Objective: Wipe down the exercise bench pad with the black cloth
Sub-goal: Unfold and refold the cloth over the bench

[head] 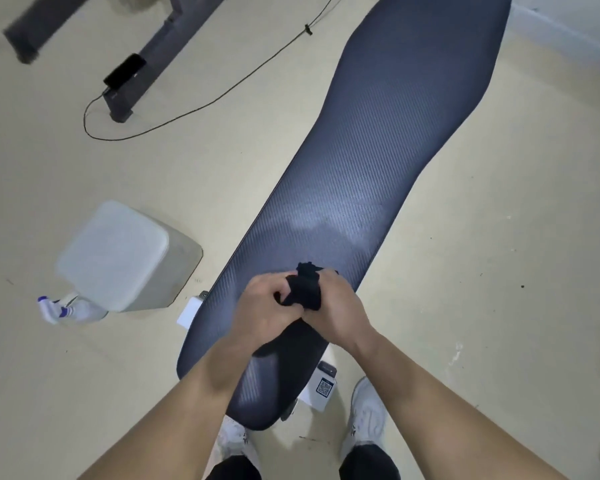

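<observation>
The long dark blue-grey bench pad [378,161] runs from just in front of my feet up to the top right. A bunched black cloth [305,287] sits over the near part of the pad, held between both hands. My left hand [262,306] grips its left side with curled fingers. My right hand [336,308] grips its right side, and the two hands touch. Most of the cloth is hidden by my fingers. A pale sheen shows on the pad a little beyond the cloth.
A white cube-shaped stool [118,258] stands left of the bench, a spray bottle [71,310] lying beside it. Farther off at the upper left, a dark machine base [146,57] carries a phone [124,73] and a looping black cable [174,116]. My white shoes [368,414] flank the pad's near end.
</observation>
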